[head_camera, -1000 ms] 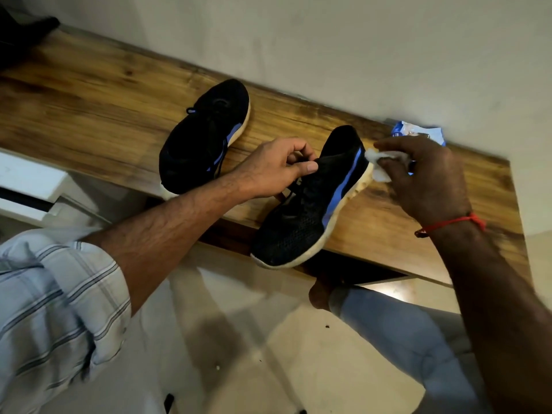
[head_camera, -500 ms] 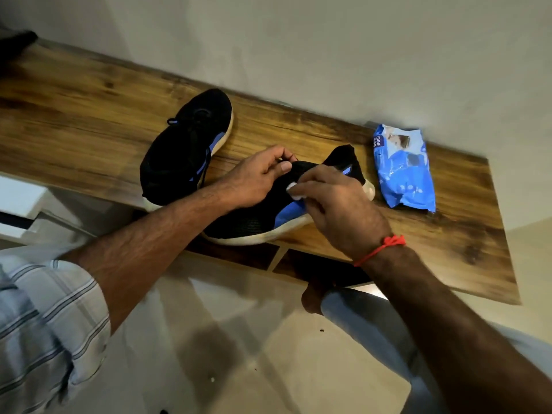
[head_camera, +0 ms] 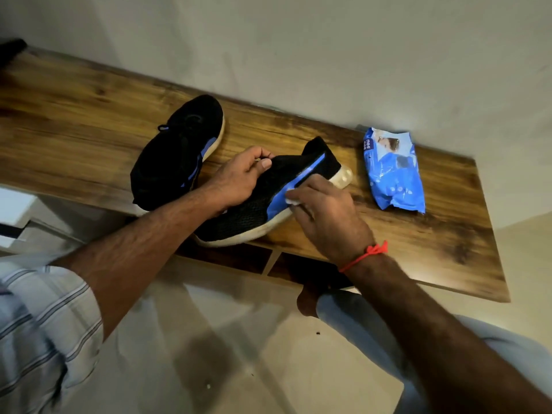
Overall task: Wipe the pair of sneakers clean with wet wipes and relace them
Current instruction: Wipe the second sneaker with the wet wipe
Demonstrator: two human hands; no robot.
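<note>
Two black sneakers with blue stripes and white soles lie on a wooden bench [head_camera: 74, 144]. The near sneaker [head_camera: 257, 210] rests at the bench's front edge, its toe hanging over. My left hand [head_camera: 239, 177] grips its upper around the opening. My right hand [head_camera: 325, 216] presses a small white wet wipe [head_camera: 292, 201] against the blue stripe on its side. The second sneaker [head_camera: 176, 156] lies behind and to the left, untouched.
A blue wet wipes pack [head_camera: 392, 171] lies on the bench to the right of the near sneaker, close to the wall [head_camera: 298, 55]. Below the bench are my trouser leg and bare foot [head_camera: 307, 300] on a pale tiled floor [head_camera: 209, 339].
My right hand carried the wipe from beside the pack at the heel down onto the sneaker's blue side stripe. The near sneaker has turned so its side faces up.
</note>
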